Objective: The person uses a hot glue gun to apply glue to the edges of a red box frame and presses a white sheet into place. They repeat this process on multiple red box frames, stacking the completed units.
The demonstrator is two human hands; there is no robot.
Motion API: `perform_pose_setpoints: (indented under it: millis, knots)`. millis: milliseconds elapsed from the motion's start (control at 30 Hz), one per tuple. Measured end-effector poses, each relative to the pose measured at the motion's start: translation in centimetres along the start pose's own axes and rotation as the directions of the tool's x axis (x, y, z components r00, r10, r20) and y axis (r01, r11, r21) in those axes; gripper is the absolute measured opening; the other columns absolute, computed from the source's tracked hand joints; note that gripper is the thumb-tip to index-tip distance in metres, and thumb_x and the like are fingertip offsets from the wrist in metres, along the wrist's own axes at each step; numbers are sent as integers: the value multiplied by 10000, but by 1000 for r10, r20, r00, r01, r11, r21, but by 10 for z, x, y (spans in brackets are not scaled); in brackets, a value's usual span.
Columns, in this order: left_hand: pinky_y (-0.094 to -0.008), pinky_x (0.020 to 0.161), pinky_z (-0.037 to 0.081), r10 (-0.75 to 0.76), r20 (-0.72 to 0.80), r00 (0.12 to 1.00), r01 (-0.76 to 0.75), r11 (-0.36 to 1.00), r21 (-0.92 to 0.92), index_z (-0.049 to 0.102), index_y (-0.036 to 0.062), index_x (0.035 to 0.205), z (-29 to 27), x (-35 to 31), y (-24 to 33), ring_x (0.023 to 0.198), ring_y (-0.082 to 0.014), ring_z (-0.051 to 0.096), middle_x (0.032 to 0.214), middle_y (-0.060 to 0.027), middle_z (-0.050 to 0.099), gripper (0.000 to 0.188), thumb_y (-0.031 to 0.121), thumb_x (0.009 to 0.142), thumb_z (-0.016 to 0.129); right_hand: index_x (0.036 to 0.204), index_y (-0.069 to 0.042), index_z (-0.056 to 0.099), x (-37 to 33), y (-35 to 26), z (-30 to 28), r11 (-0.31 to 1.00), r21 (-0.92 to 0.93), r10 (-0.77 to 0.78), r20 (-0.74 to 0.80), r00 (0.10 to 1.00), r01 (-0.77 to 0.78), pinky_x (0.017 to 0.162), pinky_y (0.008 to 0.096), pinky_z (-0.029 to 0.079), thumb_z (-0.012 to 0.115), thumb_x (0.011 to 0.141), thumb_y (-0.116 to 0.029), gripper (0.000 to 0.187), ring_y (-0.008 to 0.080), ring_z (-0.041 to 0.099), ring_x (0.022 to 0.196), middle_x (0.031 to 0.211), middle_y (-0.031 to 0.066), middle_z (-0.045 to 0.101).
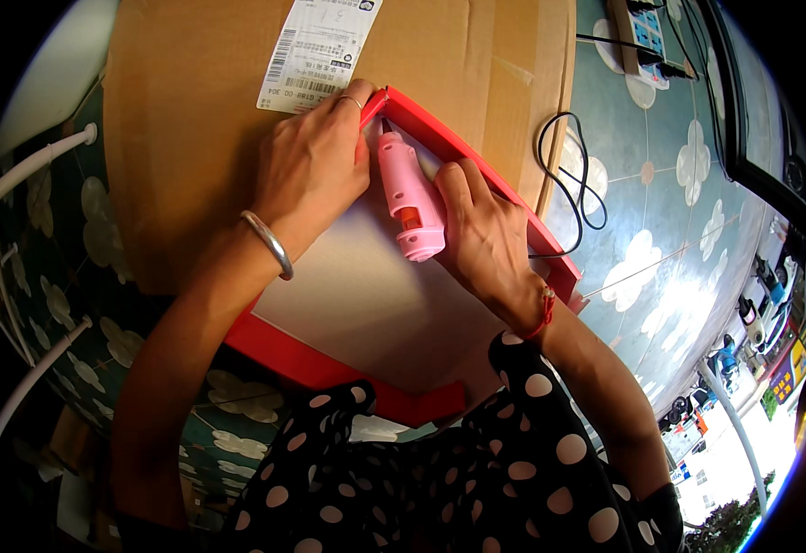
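A shallow red box [440, 132] with a pale inside rests over my lap, its far corner against a large cardboard box. My left hand [313, 157] is closed on the red wall at that far corner, its fingertips partly hidden. In my right hand [488, 226] is a pink glue gun [407, 192], held with the dark nozzle pointing into the same corner. The handle and trigger are mostly hidden behind my fingers. At the near side, the red wall ends in a flap above my knees.
The big cardboard box [431, 46] fills the far side, with a white label [320, 51] on top. A black cable [540, 138] loops at the right. A power strip [647, 41] lies at the far right on the patterned floor. White tube rails [44, 155] stand at the left.
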State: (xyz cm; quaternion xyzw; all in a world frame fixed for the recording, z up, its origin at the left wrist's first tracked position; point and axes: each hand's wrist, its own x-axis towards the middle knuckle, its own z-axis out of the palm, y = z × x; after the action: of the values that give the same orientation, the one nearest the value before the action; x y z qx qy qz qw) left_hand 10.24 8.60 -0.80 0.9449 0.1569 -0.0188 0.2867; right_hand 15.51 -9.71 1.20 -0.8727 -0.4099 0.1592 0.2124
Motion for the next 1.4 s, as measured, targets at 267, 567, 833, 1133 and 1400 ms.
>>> perform_pose_setpoints:
  millis: [267,567,833,1133,1400]
  knots:
    - [-468,709,500,-16,11,1000,16,1000,-14,513,43,1146,-1,1,3,828,-384,620,959,-182,641,335,46,815,567,991,-74,510,4,3,6,993,-97,-67,2,998,67,481,365,466,598,800,-124,216,250,623,617,850,86,552]
    - [-458,718,498,-7,5,1000,7,1000,-23,512,46,1138,0,1,2,845,-377,617,954,-179,639,322,62,823,577,981,-68,512,7,-4,7,987,-158,-15,27,1000,19,475,385,463,571,808,-90,185,281,610,603,841,104,556]
    - [-450,717,503,42,-13,999,-43,999,-30,505,40,1148,-1,-1,-2,853,-366,619,964,-177,635,353,30,802,574,961,-55,535,-4,3,-44,991,71,-119,63,991,115,537,375,498,735,668,-178,375,301,612,689,877,90,552]
    - [-453,726,506,-35,-14,999,35,999,-9,514,38,1178,-8,-1,-3,846,-371,621,971,-183,640,388,40,795,578,911,-1,579,-7,18,-70,925,379,0,-66,998,25,616,311,470,663,739,-23,193,250,587,674,786,114,574]
    - [-480,757,498,-173,-2,985,173,984,47,496,90,1250,-20,-3,-11,862,-381,617,980,-178,642,451,80,806,573,1128,-29,588,44,34,-115,727,684,202,-290,936,55,536,172,393,568,939,-211,263,43,538,624,906,64,643]
